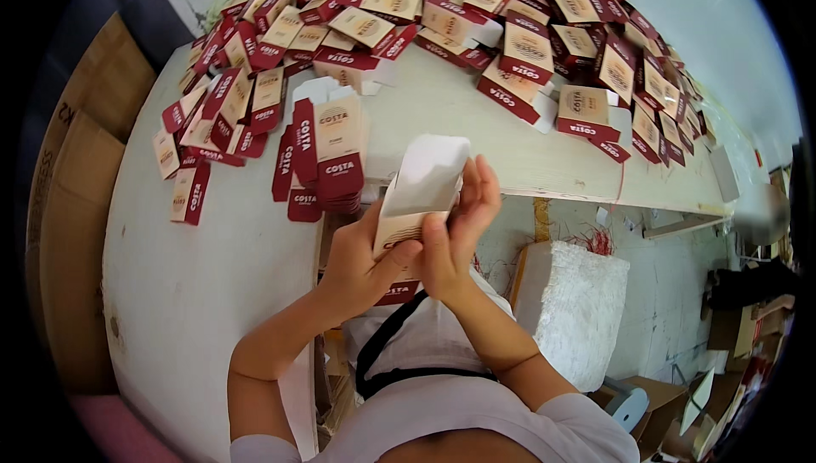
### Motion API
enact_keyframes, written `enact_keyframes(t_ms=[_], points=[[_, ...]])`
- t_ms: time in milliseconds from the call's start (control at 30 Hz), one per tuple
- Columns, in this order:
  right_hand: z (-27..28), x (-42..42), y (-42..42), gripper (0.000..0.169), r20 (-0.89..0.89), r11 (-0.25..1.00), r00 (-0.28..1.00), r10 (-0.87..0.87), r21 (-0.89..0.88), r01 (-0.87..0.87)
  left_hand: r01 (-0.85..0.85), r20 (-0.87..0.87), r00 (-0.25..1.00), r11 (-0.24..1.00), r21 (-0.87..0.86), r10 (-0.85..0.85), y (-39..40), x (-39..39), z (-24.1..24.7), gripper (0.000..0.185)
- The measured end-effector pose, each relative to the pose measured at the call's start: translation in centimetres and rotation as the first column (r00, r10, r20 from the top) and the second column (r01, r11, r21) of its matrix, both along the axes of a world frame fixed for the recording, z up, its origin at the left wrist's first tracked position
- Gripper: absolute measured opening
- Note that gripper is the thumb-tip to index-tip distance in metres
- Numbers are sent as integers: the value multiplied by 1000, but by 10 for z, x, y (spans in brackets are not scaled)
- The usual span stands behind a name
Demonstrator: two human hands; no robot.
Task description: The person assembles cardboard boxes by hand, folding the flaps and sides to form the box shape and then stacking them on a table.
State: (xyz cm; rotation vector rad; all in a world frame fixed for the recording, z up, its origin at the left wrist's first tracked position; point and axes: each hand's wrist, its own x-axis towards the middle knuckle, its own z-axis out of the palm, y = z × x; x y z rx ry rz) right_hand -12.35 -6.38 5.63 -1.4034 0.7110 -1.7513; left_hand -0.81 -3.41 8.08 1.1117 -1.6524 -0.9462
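Between my two hands is a small cream and dark red paperboard carton (408, 226), tilted, with its white-lined end flap raised away from me. My left hand (354, 265) grips its left side, the thumb across the printed front. On the other side my right hand (456, 233) holds it, thumb on the front and fingers partly spread behind the right edge. The lower red end shows below my hands. Just beyond my left hand lies a stack of flat, unfolded cartons (340, 131) on the white table (223, 271).
A large heap of formed cartons (526, 42) covers the table's far side, with a smaller cluster (217, 118) at left. Large brown cardboard (83, 208) stands along the left edge. A whitish block (574, 310) is right of my lap. A blurred person (762, 214) is at far right.
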Motion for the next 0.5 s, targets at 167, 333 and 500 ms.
enact_keyframes(t_ms=[167,333,500], points=[[-3,6,-2,41,28,991,999,38,-132,-34,-134,-198,976,968,-213,92,-3,-8,-4,64],[-5,-9,-4,18,-158,995,986,51,-75,-63,-97,-150,986,986,-139,76,-4,-2,-2,43],[-6,-8,-3,8,-94,986,996,-15,-170,-2,-100,-95,991,990,-104,90,-3,0,-6,33]])
